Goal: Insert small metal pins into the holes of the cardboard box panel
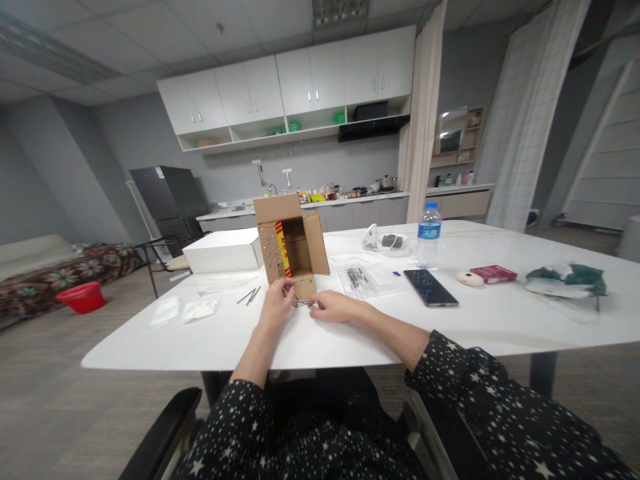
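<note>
An open cardboard box (267, 248) with a red-and-yellow tape strip stands on the table in front of my hands, its flaps spread. My left hand (279, 301) is at the lower front of the box, fingers curled in a pinch; what they hold is too small to make out. Small shiny metal pieces (300, 304) lie between the two hands. At their right end is my right hand (334, 307), its thumb and fingers bent together at the pieces; its grip is partly hidden. Several thin metal rods (249, 295) lie to the left of my left hand.
A clear bag with metal parts (357, 279), a phone (431, 288), a water bottle (429, 241) and a red pack (494, 274) are on the right. White tissues (200, 311) and a white box (223, 252) are on the left.
</note>
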The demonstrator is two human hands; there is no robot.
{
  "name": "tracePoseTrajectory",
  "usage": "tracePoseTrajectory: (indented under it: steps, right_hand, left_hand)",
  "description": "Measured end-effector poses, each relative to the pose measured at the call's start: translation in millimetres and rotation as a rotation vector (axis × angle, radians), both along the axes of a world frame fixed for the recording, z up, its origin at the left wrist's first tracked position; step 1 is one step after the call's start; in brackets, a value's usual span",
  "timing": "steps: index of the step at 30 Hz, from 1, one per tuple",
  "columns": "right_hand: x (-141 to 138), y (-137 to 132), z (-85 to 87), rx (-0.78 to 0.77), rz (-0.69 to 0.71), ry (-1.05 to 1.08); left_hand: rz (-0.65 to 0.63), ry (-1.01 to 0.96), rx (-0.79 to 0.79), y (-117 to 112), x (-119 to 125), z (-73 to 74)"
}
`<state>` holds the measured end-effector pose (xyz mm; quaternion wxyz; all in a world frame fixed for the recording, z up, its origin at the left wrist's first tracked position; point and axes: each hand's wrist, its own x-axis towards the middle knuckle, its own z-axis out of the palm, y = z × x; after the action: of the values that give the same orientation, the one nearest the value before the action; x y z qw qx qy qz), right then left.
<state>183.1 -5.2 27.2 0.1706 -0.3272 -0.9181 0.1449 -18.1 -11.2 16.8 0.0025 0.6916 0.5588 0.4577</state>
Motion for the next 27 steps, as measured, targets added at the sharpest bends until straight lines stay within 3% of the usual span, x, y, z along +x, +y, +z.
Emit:
tracePoseTrajectory:
  steps: [27]
  right_hand:
    - [-0.8,2.4,-2.9,0.011,0.014,0.008]
  left_hand:
    - [-0.014,-0.070,-0.011,-8.1,4.9,7.1]
